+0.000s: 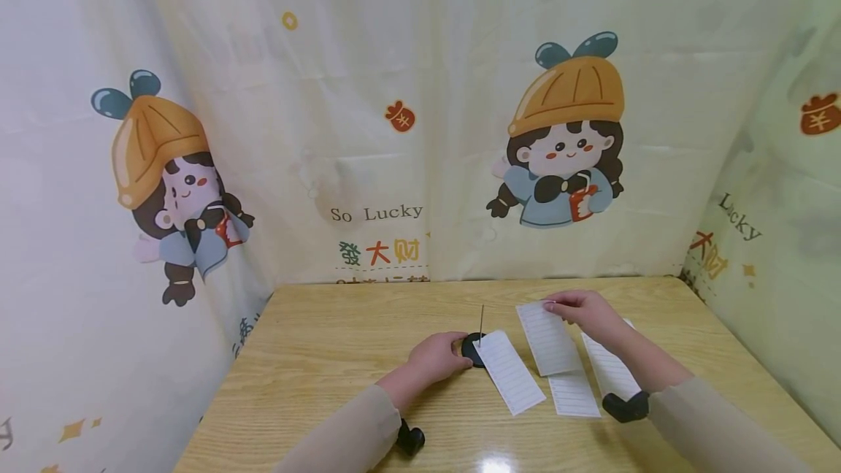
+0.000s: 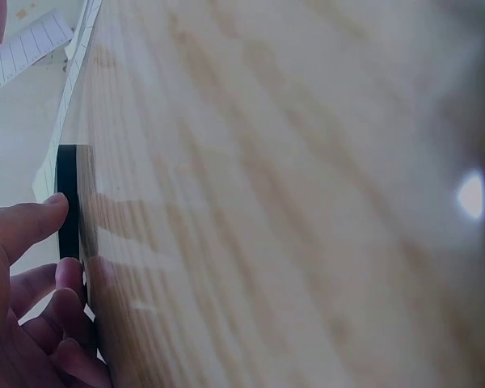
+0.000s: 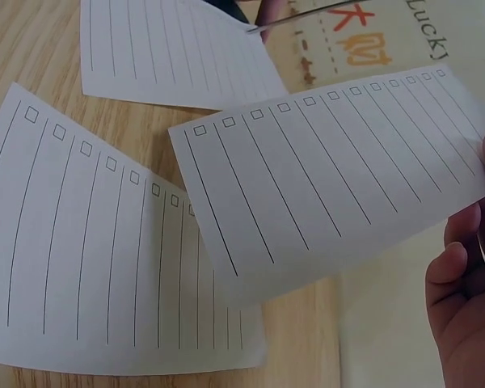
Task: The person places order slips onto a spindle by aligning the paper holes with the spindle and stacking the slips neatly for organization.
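Observation:
My left hand point(image 1: 439, 356) grips the edge of a round black base point(image 1: 469, 355) on the table, thumb and fingers on its rim in the left wrist view. A thin metal spike point(image 1: 482, 318) rises upright from that base. One lined checklist slip point(image 1: 512, 378) has its top end pierced by the spike and slants down to the table. Between thumb and fingers, my right hand point(image 1: 588, 312) pinches the corner of another checklist slip point(image 3: 331, 170), raised and tilted. Beneath it lies a further slip point(image 1: 574, 396), partly covered.
Right of these, another lined paper point(image 1: 611, 360) lies partly hidden behind my right forearm. The wooden table point(image 1: 315, 371) reaches a printed curtain point(image 1: 368, 130) at the back and sides. Black wrist-worn devices point(image 1: 626, 407) sit at both sleeves.

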Available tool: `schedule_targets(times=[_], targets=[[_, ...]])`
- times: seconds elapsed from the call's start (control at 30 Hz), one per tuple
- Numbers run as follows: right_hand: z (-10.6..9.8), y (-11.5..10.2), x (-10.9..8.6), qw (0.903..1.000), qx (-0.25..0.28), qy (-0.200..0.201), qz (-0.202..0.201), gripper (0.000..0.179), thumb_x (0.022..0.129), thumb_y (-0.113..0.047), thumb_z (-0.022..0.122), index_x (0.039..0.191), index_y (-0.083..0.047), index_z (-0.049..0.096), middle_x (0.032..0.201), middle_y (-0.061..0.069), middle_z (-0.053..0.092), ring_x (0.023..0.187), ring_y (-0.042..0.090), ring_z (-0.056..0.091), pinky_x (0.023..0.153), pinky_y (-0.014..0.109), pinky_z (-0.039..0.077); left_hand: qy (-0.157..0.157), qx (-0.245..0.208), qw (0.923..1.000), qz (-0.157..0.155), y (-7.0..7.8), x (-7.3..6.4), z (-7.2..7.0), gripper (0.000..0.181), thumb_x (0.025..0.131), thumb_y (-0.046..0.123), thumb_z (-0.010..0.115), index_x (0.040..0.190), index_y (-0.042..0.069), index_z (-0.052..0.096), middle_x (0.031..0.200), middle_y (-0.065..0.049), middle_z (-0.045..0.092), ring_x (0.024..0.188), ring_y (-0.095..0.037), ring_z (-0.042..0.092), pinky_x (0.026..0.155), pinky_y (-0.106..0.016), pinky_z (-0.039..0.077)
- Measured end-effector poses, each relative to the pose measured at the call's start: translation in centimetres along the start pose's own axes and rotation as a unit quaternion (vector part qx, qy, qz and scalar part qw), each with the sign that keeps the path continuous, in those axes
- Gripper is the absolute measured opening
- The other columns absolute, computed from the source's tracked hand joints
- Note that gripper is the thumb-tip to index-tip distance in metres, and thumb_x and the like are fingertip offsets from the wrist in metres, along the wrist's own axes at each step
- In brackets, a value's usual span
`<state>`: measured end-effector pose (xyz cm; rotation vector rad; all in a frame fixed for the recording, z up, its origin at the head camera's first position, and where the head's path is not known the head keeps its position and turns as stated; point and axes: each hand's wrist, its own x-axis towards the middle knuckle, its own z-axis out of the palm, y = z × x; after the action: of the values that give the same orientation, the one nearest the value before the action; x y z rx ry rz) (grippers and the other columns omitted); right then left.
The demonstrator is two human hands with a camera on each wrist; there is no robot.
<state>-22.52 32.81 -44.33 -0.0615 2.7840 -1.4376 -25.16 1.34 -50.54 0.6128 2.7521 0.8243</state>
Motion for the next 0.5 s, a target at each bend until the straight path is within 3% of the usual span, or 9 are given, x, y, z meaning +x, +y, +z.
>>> schedule_targets(times=[0.5], targets=[[0.6,-1.2,0.0,0.9998,0.013,-0.015,-0.007,0.042,0.093,-0.042,0.068,0.117,-0.008,0.072,0.105,0.005,0.067,0.089,0.024,0.055,0.081,0.044,0.048,-0.002,-0.003,1.0000,-0.001,0.3,-0.3,-0.2,0.056,0.085,0.033,0.078,0.137,0.018,0.061,0.068,0.006,0.054,0.059,-0.011,0.046,0.056,-0.029,0.035]])
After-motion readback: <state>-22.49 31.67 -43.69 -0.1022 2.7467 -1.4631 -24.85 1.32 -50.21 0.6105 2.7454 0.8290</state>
